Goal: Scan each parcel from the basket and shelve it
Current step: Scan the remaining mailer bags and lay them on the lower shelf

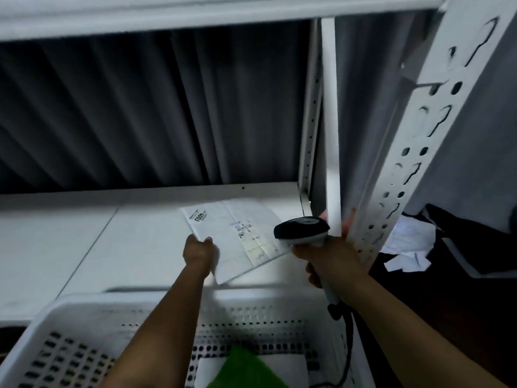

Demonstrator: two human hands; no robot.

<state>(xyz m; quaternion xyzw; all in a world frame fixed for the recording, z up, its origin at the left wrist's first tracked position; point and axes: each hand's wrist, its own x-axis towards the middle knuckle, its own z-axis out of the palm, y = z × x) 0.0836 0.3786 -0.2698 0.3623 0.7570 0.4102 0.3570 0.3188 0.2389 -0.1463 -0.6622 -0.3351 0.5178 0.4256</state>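
Left hand pinched flat white paper parcel by its 7 o'clock corner, label up over white metal shelf, so right hand, wrapped round black-and-grey handheld scanner at 3 o'clock, could read it.

A dark grey cloth curtain with long folds hung at the back; a plain grey wall stood on the right; below that wall some crumpled white papers lay in a heap on a dark surface; a black thing, too dark to make out, lay just beside the papers.
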